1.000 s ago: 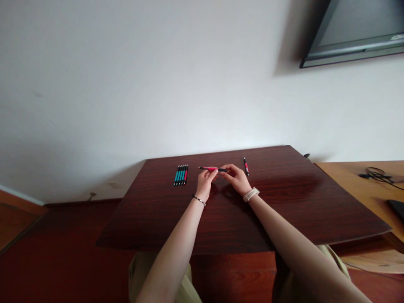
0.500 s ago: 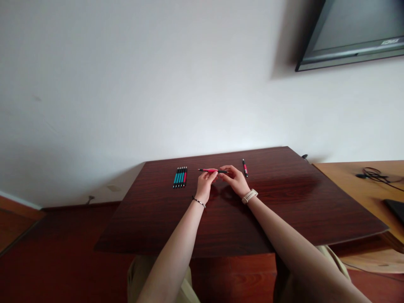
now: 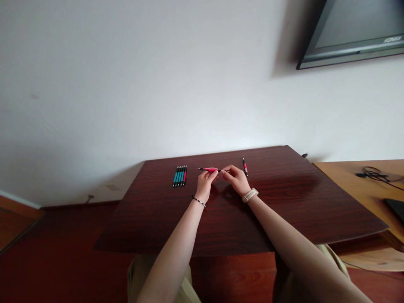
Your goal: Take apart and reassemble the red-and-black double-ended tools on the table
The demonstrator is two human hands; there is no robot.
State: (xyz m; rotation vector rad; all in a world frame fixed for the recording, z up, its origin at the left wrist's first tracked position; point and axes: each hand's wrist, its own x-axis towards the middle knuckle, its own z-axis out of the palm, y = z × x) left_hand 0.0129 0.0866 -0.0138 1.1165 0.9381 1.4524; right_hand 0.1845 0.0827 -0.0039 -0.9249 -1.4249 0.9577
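A pink-and-black pen (image 3: 208, 169) lies crosswise in the air above the dark table (image 3: 227, 223), its tip pointing left. My left hand (image 3: 205, 185) pinches its pink barrel between thumb and fingers. At the pen's black right end, my right hand (image 3: 235, 179) is closed with thumb and fingertips together on it; the very end is partly covered by the fingers. Left of my hands, a row of several pens (image 3: 179, 176) lies side by side, mostly teal and black with a pink one at the right. Another pink-and-black pen (image 3: 245, 167) rests alone beyond my right hand.
The table's back edge runs along a white wall (image 3: 189, 84). A wall-mounted screen (image 3: 356, 38) hangs at upper right. A lighter wooden table (image 3: 356, 168) adjoins on the right, bearing a coiled black cable (image 3: 374, 173) and a dark flat object (image 3: 396, 209).
My right thumb and fingers have closed on the pen's black end, covering more of it. My left hand keeps its hold on the barrel. The other pens lie as before.
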